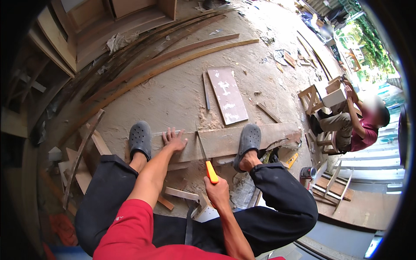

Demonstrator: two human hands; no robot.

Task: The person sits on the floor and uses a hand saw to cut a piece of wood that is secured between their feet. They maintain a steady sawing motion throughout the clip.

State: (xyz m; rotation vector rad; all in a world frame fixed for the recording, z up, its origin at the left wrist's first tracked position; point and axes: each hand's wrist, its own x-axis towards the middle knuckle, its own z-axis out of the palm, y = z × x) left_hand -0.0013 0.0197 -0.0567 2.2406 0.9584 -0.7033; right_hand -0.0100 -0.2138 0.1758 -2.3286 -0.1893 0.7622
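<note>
A long wooden board (225, 141) is seen lying across the sawdust-strewn floor (173, 95), pinned under two grey clogs (140, 138), one toward each end. The left hand (174, 139) is laid flat on the board just beside the left clog, its fingers spread and pressed down at the board's far edge. A handsaw (207, 162) with an orange handle is gripped by the right hand (216, 190), fingers wrapped tight round the handle; its blade is set across the board's near edge, between the left hand and the right clog. Beyond the board's far edge a pale plank (227, 95) lies well apart on open floor. Past the board's right end a metal can (308, 173) stands, and farther off a seated person (351, 125) is seen among wooden stools (311, 99).
</note>
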